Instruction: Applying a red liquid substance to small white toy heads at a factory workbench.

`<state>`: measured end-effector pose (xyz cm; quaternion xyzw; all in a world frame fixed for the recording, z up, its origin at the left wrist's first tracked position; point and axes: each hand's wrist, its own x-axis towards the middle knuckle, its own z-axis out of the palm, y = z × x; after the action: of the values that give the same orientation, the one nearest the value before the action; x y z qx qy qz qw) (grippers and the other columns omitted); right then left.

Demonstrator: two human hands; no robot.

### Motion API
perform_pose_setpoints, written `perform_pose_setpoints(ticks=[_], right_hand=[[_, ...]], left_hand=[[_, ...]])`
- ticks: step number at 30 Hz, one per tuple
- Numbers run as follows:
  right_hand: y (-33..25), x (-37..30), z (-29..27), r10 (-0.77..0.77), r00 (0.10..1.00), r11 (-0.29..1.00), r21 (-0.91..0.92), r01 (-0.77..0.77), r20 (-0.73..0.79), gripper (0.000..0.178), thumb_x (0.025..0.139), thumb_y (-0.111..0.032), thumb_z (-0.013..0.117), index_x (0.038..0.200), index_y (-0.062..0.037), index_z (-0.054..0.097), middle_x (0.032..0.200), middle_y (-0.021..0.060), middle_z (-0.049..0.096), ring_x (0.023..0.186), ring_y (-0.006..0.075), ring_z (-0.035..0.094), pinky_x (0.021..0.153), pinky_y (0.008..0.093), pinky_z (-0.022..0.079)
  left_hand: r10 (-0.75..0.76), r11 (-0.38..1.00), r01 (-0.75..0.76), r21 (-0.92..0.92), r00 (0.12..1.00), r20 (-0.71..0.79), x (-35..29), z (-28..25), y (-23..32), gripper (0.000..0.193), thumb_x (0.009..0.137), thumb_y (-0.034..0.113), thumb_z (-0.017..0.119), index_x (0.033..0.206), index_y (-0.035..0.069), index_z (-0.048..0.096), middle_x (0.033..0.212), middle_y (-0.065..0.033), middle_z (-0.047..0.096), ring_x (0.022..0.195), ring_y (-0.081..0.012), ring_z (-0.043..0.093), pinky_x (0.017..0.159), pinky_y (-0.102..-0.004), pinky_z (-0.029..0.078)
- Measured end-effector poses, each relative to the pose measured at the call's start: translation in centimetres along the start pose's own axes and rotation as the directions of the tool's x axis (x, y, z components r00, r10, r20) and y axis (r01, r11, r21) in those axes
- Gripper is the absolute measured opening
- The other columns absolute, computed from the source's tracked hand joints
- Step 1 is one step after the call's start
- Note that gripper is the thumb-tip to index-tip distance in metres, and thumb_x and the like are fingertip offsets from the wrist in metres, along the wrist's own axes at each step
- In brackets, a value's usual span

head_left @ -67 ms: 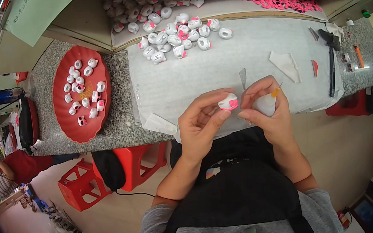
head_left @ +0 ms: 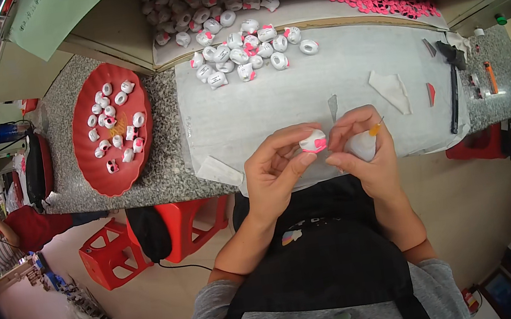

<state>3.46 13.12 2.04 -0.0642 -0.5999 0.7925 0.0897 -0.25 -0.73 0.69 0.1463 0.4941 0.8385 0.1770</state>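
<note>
One orange-tipped bottle [head_left: 363,146] slightly shifted in curled right hand [head_left: 379,171], one figurine [head_left: 312,141] (white-pink) pinched in left hand [head_left: 270,173]

My left hand [head_left: 275,168] covers part of the small white rounded piece with pink trim [head_left: 312,141]; my right hand [head_left: 385,162] hides some of the cloudy-white bottle with an orange tip [head_left: 362,145]. The upper edge cuts off the pale-green paper sheet [head_left: 56,21].

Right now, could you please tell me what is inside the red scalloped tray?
The red scalloped tray holds small white pieces, some partly pink. The tray floor directly beneath them is covered and cannot be seen.
</note>
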Motion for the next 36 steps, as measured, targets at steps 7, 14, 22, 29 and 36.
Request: perform_pose_setpoints(ticks=[7,14,22,29,36], right_hand=[[-0.4,0.2,0.0,0.135,0.980,0.990,0.031,-0.141,0.149,0.025,0.063,0.001,0.064,0.085,-0.0003,0.054,0.074,0.0027,0.053,0.062,0.0069,0.047,0.054,0.0192,0.038],[0.6,-0.2,-0.7,0.129,0.977,0.983,0.105,-0.148,0.169,0.026,0.058,0.003,0.066,0.080,0.0018,0.051,0.080,0.0129,0.056,0.058,0.0119,0.051,0.045,0.0206,0.039],[0.5,-0.3,-0.4,0.102,0.981,0.984,0.131,-0.124,0.162,0.022,0.063,0.001,0.064,0.083,0.0008,0.054,0.066,0.0038,0.053,0.054,0.0064,0.046,0.046,0.0186,0.036],[0.2,-0.1,-0.3,0.177,0.977,0.979,0.077,-0.187,0.117,0.028,0.060,0.001,0.064,0.084,0.0018,0.050,0.072,0.0083,0.054,0.054,0.0098,0.048,0.043,0.0197,0.038],[0.3,-0.2,-0.1,0.183,0.979,0.976,0.105,-0.193,0.093,0.026,0.063,0.001,0.061,0.086,0.0027,0.050,0.071,0.0082,0.053,0.053,0.0092,0.048,0.043,0.0193,0.038]], left_hand=[[0.030,1.000,-0.029,-0.008,0.997,0.073,-0.3,-0.1,-0.3,0.024,0.071,-0.005,0.053,0.095,-0.003,0.051,0.100,-0.0152,0.050,0.096,-0.0211,0.047,0.082,-0.0296,0.038],[-0.009,1.000,0.007,0.016,0.997,0.082,-0.5,-0.3,-0.4,0.020,0.070,-0.004,0.055,0.090,-0.002,0.055,0.095,-0.0127,0.054,0.095,-0.0211,0.048,0.082,-0.0306,0.038],[-0.001,0.999,-0.004,0.040,0.993,0.118,-0.5,-0.4,-0.4,0.021,0.072,-0.003,0.054,0.093,-0.003,0.054,0.095,-0.0123,0.054,0.094,-0.0200,0.048,0.084,-0.0309,0.036],[-0.052,0.993,0.061,-0.100,0.995,0.082,-0.6,0.3,-0.2,0.025,0.076,-0.002,0.049,0.101,-0.005,0.048,0.101,-0.0135,0.050,0.091,-0.0167,0.049,0.078,-0.0274,0.040],[-0.092,0.993,0.093,-0.075,0.996,0.012,-0.6,0.7,0.0,0.027,0.075,0.002,0.051,0.100,-0.005,0.048,0.098,-0.0138,0.052,0.089,-0.0173,0.051,0.078,-0.0278,0.040]])
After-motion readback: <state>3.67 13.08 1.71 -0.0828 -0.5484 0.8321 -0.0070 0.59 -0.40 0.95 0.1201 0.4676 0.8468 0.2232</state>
